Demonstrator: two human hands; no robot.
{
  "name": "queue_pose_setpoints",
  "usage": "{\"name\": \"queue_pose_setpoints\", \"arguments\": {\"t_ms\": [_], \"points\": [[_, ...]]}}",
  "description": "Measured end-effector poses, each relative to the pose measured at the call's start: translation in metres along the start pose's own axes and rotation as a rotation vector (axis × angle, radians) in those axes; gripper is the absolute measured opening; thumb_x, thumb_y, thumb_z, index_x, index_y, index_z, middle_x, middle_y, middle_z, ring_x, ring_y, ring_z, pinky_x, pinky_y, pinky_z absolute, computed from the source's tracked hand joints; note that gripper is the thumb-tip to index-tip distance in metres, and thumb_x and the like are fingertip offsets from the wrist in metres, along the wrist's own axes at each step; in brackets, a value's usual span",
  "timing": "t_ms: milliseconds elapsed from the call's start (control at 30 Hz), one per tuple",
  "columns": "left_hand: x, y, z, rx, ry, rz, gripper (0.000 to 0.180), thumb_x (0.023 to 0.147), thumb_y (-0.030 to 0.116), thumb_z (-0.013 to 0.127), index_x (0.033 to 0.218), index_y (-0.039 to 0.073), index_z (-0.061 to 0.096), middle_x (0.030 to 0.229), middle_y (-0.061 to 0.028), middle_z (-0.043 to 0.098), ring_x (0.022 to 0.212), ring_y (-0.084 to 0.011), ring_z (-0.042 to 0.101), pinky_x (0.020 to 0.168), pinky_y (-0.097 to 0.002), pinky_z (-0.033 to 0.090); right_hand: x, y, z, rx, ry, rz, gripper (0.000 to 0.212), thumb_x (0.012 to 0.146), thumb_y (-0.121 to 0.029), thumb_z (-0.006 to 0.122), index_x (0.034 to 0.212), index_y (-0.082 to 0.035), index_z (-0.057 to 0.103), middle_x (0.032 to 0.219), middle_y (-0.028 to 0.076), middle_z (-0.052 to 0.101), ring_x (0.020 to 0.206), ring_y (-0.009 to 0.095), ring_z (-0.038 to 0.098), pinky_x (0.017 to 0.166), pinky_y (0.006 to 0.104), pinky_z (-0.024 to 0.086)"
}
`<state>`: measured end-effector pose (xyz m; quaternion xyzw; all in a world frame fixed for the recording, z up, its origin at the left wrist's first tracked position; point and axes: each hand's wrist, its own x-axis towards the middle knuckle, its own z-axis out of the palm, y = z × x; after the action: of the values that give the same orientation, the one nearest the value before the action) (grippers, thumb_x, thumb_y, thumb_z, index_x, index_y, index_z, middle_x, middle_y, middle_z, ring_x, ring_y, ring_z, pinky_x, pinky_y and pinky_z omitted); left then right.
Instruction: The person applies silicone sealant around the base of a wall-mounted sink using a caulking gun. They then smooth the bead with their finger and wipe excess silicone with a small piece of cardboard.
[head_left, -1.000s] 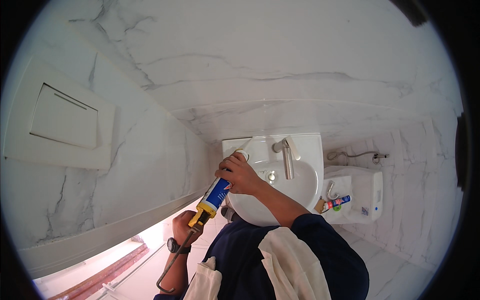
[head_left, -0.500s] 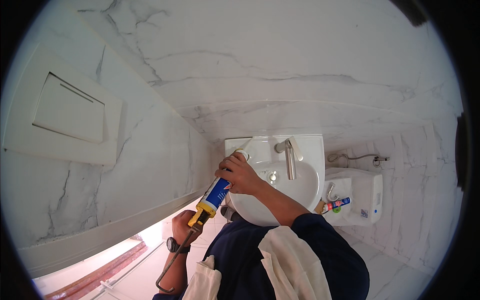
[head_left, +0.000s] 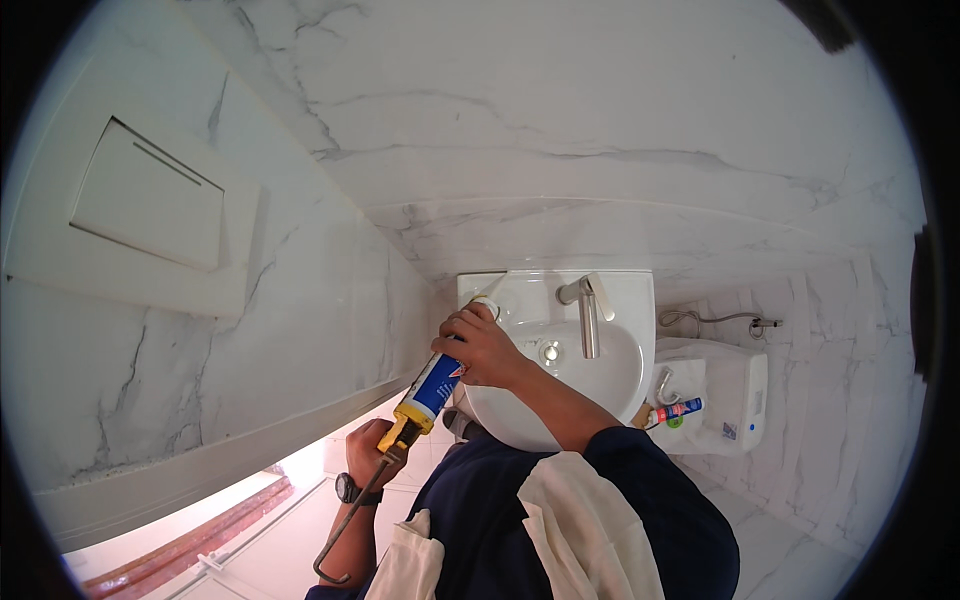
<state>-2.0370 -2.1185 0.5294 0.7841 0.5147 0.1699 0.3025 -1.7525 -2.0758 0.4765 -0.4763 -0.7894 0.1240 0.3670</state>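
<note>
A caulking gun [head_left: 412,416] with a yellow frame and a hooked metal rod lies slantwise in both my hands. It carries a blue and white sealant tube [head_left: 436,384]. My left hand [head_left: 370,445], with a watch on the wrist, is closed round the gun's handle end; its fingers are partly hidden. Reaching across the sink, my right hand [head_left: 482,347] wraps round the front of the tube. The pale nozzle [head_left: 498,288] points at the back left corner of the white sink [head_left: 632,290], near the wall; whether its tip touches cannot be made out.
A metal faucet [head_left: 588,325] stands at the sink's back. Right of it, a white toilet [head_left: 742,400] bears a blue and red tube [head_left: 680,409]; a flexible hose [head_left: 710,317] hangs behind. Marbled walls close in, with a white framed panel [head_left: 150,195] at left.
The sink and walls have shifted slightly right in view, while both hands and the caulking gun stay nearly in place. The nozzle sits a little nearer the sink's back left corner edge.
</note>
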Motion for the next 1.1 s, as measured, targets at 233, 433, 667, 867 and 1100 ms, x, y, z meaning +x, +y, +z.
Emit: {"name": "queue_pose_setpoints", "arguments": {"t_ms": [233,433,667,867,1100], "points": [[-0.003,-0.003,0.001,-0.022,0.02,0.0,0.016,0.072,0.013,0.077,0.076,0.003,0.065,0.071,-0.0151,0.066,0.064,-0.0353,0.066,0.059,-0.0387,0.053,0.002,-0.001,0.003,0.022,0.024,-0.015,0.057,0.049,-0.008,0.083,0.103,-0.016,0.068,0.103,0.003,0.062,0.107,0.025,0.059,0.102,0.0458,0.038],[-0.006,-0.006,0.003,-0.027,0.036,-0.015,0.016,0.072,0.013,0.077,0.076,0.003,0.065,0.071,-0.0149,0.066,0.064,-0.0354,0.066,0.059,-0.0386,0.053,0.005,-0.002,0.004,0.02,0.01,-0.024,0.055,0.051,-0.009,0.083,0.103,-0.017,0.068,0.103,0.003,0.062,0.106,0.025,0.059,0.102,0.0462,0.039],[-0.01,-0.007,0.004,-0.032,0.048,-0.033,0.017,0.071,0.012,0.078,0.076,0.003,0.065,0.072,-0.0151,0.067,0.065,-0.0356,0.067,0.06,-0.0386,0.054,0.006,-0.003,0.005,0.018,-0.011,-0.027,0.055,0.051,-0.009,0.083,0.103,-0.017,0.068,0.104,0.003,0.062,0.107,0.025,0.059,0.102,0.0462,0.039],[-0.013,-0.009,0.005,-0.048,0.056,-0.054,0.017,0.071,0.012,0.078,0.076,0.003,0.065,0.072,-0.0156,0.067,0.065,-0.0359,0.067,0.06,-0.0387,0.054,0.008,-0.003,0.009,0.034,-0.009,-0.038,0.056,0.049,-0.007,0.082,0.103,-0.017,0.068,0.103,0.003,0.062,0.106,0.025,0.059,0.102,0.0453,0.039],[-0.016,-0.01,0.007,-0.004,0.06,-0.063,0.017,0.071,0.012,0.079,0.076,0.003,0.065,0.07,-0.0159,0.066,0.064,-0.0361,0.067,0.059,-0.0387,0.054,0.009,-0.003,0.009,0.02,-0.033,-0.044,0.051,0.055,-0.01,0.084,0.103,-0.017,0.068,0.102,0.002,0.063,0.106,0.024,0.059,0.103,0.0462,0.04]]}}
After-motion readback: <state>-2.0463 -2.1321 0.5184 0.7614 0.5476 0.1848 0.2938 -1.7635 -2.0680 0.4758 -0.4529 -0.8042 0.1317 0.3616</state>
